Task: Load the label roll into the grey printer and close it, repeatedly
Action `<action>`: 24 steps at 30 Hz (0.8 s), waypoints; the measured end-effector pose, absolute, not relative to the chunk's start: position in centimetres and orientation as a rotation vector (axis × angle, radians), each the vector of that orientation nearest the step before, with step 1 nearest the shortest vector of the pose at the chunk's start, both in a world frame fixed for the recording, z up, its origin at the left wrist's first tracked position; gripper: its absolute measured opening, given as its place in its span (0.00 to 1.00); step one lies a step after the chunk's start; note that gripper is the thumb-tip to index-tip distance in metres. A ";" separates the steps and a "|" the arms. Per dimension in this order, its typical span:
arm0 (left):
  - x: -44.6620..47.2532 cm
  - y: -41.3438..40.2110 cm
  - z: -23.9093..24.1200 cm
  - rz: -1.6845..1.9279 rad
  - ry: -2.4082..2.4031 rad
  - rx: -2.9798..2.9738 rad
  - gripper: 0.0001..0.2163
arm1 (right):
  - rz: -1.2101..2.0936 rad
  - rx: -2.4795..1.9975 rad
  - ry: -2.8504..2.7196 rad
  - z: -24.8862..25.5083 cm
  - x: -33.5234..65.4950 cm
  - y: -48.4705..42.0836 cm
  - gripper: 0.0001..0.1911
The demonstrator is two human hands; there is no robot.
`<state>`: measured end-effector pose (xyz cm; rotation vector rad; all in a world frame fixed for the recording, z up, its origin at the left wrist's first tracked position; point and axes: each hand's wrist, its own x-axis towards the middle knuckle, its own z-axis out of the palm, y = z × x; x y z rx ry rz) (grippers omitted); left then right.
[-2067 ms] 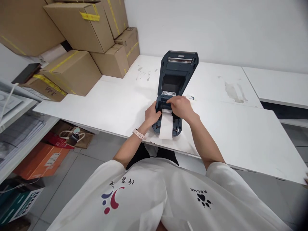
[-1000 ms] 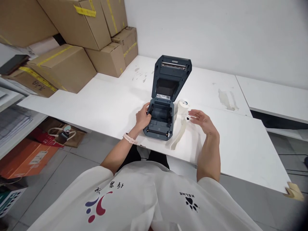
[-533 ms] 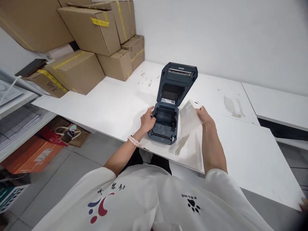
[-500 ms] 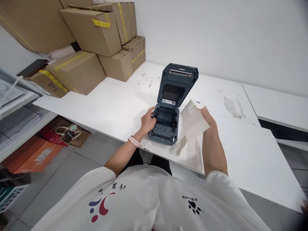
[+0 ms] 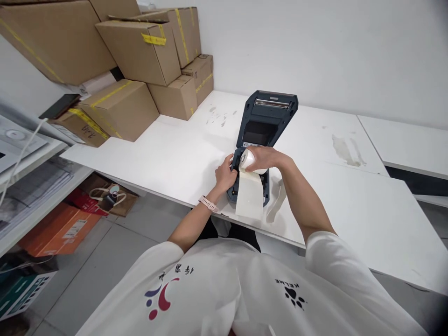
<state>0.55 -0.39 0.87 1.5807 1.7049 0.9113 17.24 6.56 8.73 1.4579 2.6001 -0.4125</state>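
White desk [image 5: 175, 158]: the right hand [image 5: 263, 157] grips a paper roll [image 5: 246, 162] at the open printer [image 5: 268, 117].
Left hand [image 5: 225, 176] clasps the printer's side; a roll seated crookedly could skew or crease the trailing strip [image 5: 249, 199].

Wide paper roll [image 5: 248, 161] — now over printer [image 5: 269, 117]

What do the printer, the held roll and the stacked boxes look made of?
Printer: probably molded plastic, matte dark blue-gray, with chamfered corners; its shiny bar looks metallic.
Roll in the right hand: likely paper, smooth white; its loose end is a thin, flat strip.
Stacked boxes: apparently cardboard, matte brown, with folded edges and yellow tape.
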 end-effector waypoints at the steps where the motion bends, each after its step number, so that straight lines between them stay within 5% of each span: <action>1: 0.6 -0.4 0.9 0.914 1.701 1.581 0.33 | -0.385 1.449 2.579 8.4 16.9 6.6 0.35; 7: 0.6 0.0 0.4 0.953 1.682 1.527 0.32 | -0.330 1.386 2.483 6.6 15.6 6.1 0.34; 15: 0.5 0.3 -1.1 1.134 1.407 1.365 0.30 | -0.403 1.434 3.021 5.6 18.6 -3.7 0.27; 24: 0.5 0.6 -2.0 1.200 1.275 1.295 0.29 | -0.101 1.639 2.957 0.2 15.7 -11.1 0.33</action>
